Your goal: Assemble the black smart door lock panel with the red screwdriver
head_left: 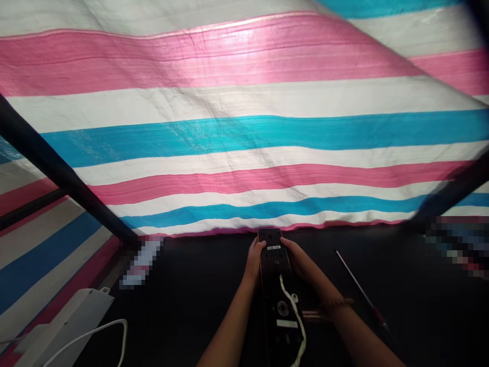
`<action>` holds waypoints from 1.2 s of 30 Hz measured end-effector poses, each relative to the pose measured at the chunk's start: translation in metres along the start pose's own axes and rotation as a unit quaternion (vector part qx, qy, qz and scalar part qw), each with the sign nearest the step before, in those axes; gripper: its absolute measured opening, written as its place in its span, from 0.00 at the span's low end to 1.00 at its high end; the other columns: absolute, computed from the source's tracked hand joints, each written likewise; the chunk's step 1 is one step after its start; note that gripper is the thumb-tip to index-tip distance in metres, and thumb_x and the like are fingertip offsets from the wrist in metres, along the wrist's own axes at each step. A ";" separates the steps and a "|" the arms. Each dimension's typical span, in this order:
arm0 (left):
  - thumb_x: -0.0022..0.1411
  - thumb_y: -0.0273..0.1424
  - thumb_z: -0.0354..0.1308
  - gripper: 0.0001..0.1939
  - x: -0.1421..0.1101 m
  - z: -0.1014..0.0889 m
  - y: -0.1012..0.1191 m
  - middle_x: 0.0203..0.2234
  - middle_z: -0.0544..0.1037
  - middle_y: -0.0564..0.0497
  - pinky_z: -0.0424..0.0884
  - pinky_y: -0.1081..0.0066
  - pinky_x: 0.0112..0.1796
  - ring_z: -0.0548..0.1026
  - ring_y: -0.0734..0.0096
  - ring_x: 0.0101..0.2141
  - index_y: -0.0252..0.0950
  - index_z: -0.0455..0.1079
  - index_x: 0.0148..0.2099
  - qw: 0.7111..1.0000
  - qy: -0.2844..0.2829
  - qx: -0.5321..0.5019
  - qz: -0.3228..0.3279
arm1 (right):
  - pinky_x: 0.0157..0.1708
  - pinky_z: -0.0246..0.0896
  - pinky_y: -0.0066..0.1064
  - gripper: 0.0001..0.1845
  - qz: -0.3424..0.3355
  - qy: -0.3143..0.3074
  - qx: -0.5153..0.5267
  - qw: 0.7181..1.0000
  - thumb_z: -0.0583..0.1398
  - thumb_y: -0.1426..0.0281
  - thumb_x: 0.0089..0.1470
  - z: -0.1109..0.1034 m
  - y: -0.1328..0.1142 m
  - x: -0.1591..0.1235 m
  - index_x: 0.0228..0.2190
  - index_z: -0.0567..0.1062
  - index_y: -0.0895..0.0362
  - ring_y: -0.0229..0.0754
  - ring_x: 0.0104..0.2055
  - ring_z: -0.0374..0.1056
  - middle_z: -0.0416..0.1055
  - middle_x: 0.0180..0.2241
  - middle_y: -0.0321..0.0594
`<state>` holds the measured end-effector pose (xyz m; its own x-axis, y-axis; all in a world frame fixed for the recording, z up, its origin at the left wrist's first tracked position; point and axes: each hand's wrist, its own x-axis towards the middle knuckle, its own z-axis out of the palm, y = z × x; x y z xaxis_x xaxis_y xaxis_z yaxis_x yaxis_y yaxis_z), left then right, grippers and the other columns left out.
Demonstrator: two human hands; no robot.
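A long black device (277,285) lies lengthwise on the dark surface (191,290), its underside up, with small white labels and a white cord running along it. My left hand (254,257) grips its far end from the left, fingers curled on the edge. My right hand (300,257) grips the same end from the right. A braided band circles my right wrist.
A pink, white and blue striped tarp (244,127) hangs behind the surface. Black frame bars (57,168) cross on the left. A thin rod-like tool (359,288) lies to the right. A white box (72,316) with a white cable sits at the lower left.
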<state>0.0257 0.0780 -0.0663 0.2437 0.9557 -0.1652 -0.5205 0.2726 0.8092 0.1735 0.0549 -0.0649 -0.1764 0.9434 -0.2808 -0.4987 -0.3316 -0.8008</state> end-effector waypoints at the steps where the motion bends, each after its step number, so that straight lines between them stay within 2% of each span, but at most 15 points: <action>1: 0.51 0.37 0.64 0.20 0.000 0.000 0.000 0.30 0.78 0.49 0.67 0.73 0.31 0.74 0.69 0.29 0.32 0.74 0.44 1.000 0.001 0.000 -0.002 | 0.41 0.75 0.43 0.26 0.001 0.005 -0.001 1.000 0.61 0.57 0.56 -0.001 0.001 0.002 0.51 0.76 0.62 0.55 0.42 0.79 0.82 0.37 0.49; 8: 0.51 0.36 0.64 0.18 -0.001 0.001 0.000 0.29 0.77 0.50 0.66 0.74 0.31 0.73 0.71 0.29 0.32 0.74 0.42 1.000 0.007 -0.007 0.000 | 0.41 0.75 0.41 0.24 -0.011 0.021 0.000 1.000 0.61 0.59 0.57 -0.004 0.005 0.006 0.48 0.77 0.63 0.53 0.41 0.79 0.82 0.36 0.49; 14: 0.51 0.36 0.64 0.17 -0.001 0.002 0.001 0.28 0.77 0.50 0.66 0.74 0.30 0.73 0.70 0.28 0.32 0.74 0.41 1.000 0.006 -0.012 0.001 | 0.41 0.76 0.42 0.25 0.006 0.040 -0.002 0.999 0.61 0.60 0.57 -0.003 0.004 0.007 0.51 0.75 0.63 0.53 0.41 0.79 0.82 0.37 0.49; 18: 0.50 0.37 0.65 0.18 -0.002 0.003 0.001 0.28 0.77 0.50 0.66 0.74 0.30 0.73 0.71 0.28 0.32 0.74 0.42 1.000 0.007 -0.014 -0.001 | 0.42 0.76 0.41 0.23 0.003 0.041 -0.001 0.999 0.60 0.61 0.57 -0.001 0.004 0.007 0.50 0.76 0.63 0.53 0.41 0.79 0.82 0.36 0.48; 30: 0.51 0.37 0.64 0.18 -0.001 0.001 -0.001 0.29 0.77 0.49 0.66 0.73 0.30 0.74 0.69 0.28 0.32 0.74 0.43 1.000 0.004 -0.013 0.003 | 0.35 0.76 0.40 0.23 -0.001 0.043 -0.005 0.999 0.61 0.60 0.57 -0.002 0.003 0.005 0.49 0.76 0.62 0.52 0.38 0.79 0.82 0.36 0.48; 36: 0.51 0.36 0.64 0.17 -0.001 0.002 -0.001 0.29 0.77 0.50 0.66 0.74 0.31 0.74 0.70 0.28 0.32 0.74 0.42 1.000 0.005 -0.019 0.003 | 0.38 0.75 0.39 0.21 -0.014 0.031 -0.002 0.999 0.61 0.60 0.58 0.002 0.001 0.001 0.46 0.77 0.62 0.52 0.39 0.79 0.82 0.34 0.47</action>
<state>0.0275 0.0765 -0.0664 0.2325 0.9581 -0.1672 -0.5531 0.2716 0.7876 0.1711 0.0557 -0.0652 -0.1092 0.9506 -0.2906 -0.4988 -0.3052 -0.8112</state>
